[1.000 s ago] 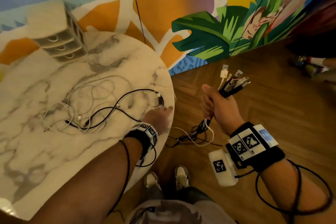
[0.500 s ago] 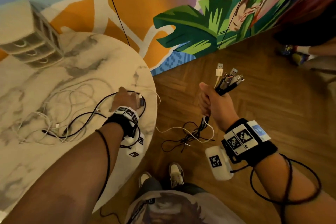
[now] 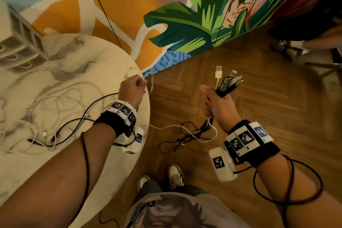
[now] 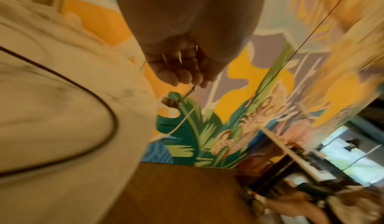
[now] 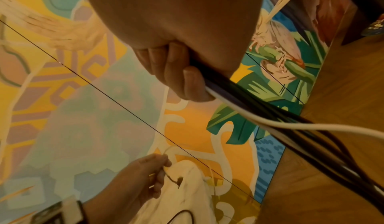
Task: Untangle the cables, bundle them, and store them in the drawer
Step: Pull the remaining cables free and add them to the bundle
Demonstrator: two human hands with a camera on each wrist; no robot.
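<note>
While right hand (image 3: 215, 105) grips cables (image 3: 226, 83), left hand (image 3: 132, 89) pinches one (white)

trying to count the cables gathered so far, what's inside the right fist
The right hand grips a bundle of cables, mostly black, at least one white. Their plugs fan out above the fist and tails hang below toward the floor. The fingers cover the gripped stretch, so no exact count.

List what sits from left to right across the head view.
drawer unit → loose cables on the table → left hand → right hand gripping a bundle of cables
</note>
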